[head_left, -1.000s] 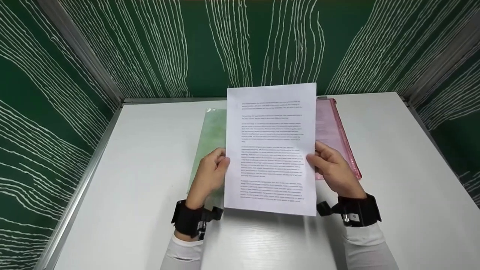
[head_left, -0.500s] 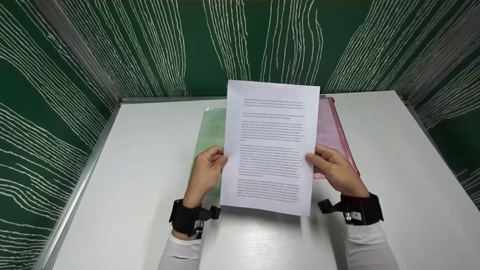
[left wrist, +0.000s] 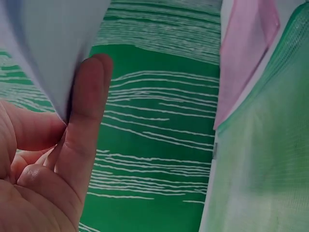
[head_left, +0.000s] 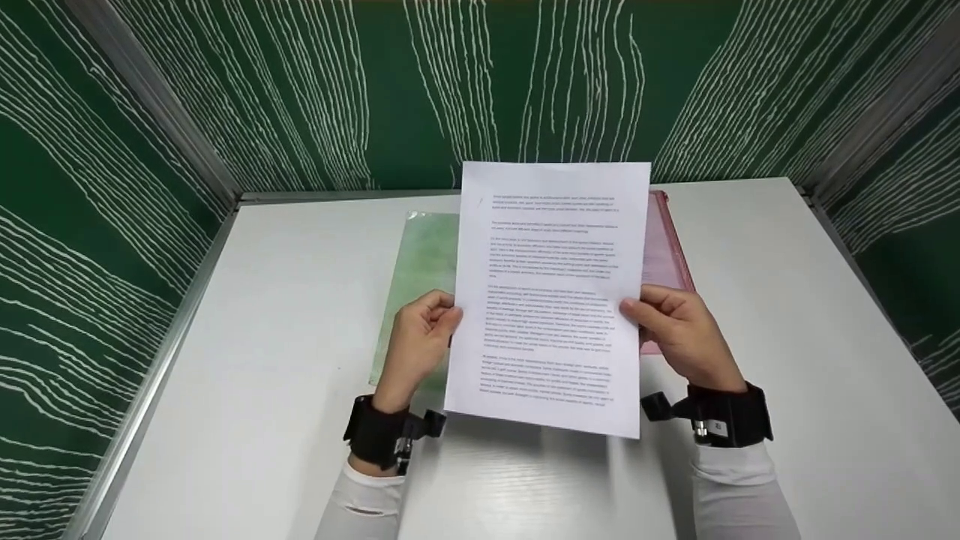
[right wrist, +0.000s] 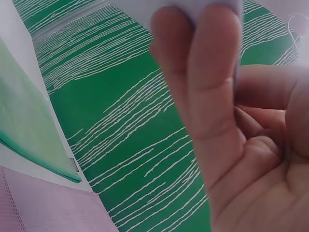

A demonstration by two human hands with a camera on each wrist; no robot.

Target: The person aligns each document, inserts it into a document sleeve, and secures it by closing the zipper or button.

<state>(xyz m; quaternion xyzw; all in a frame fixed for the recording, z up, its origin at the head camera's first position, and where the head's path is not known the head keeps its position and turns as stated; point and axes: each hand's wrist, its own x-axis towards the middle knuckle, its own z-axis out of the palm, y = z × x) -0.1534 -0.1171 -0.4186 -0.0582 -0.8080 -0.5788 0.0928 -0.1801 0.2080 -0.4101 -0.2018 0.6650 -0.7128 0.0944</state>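
A white printed paper [head_left: 551, 300], covered in lines of small text, is held up above the table by both hands; whether it is one sheet or several I cannot tell. My left hand [head_left: 416, 341] pinches its left edge between thumb and fingers, and the left wrist view shows the edge of the paper [left wrist: 58, 43] between them. On the opposite edge, my right hand [head_left: 682, 334] pinches with the thumb in front and fingers behind, as the right wrist view's hand [right wrist: 231, 125] also shows. Behind the paper lie a green folder [head_left: 424, 262] and a pink folder [head_left: 667, 247], both partly hidden.
The white table [head_left: 247, 360] extends to both sides and toward me. Green panels with white wavy lines [head_left: 420, 90] stand at its back and sides. Black wrist straps with cameras [head_left: 731, 416] are on both wrists.
Both hands have shifted slightly with the paper, first a little left, then back to the right. The paper's tilt has changed a little. The grip on both edges stays the same.
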